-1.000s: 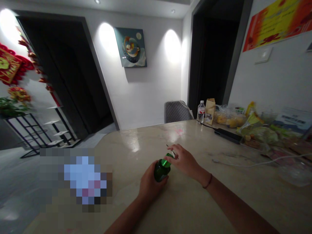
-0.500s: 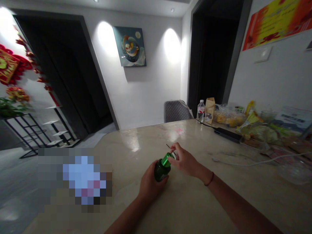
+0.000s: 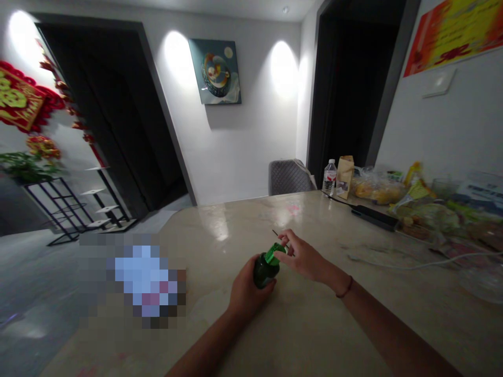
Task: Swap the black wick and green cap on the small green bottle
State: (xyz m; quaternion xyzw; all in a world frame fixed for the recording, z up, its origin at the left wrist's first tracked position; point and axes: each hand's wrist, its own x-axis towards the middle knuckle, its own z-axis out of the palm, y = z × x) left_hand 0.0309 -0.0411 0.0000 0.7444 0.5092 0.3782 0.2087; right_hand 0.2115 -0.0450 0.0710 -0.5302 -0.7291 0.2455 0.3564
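My left hand (image 3: 245, 293) is wrapped round a small dark green bottle (image 3: 263, 269) that stands tilted on the beige marble table (image 3: 298, 324). My right hand (image 3: 304, 257) pinches the bright green cap (image 3: 274, 253) at the bottle's top, with a thin dark stick (image 3: 280, 235) poking out between its fingers. A red cord sits on my right wrist.
A blurred-out patch lies on the table's left. Along the right wall stand a water bottle (image 3: 329, 178), a paper bag (image 3: 345, 176), bags of food (image 3: 396, 193), a black power strip (image 3: 373, 216) and a white cable (image 3: 412, 263). A grey chair (image 3: 288, 178) stands behind the table.
The view has shifted slightly. Both hands stay on the bottle, and my right hand's fingers have turned a little on the green cap.
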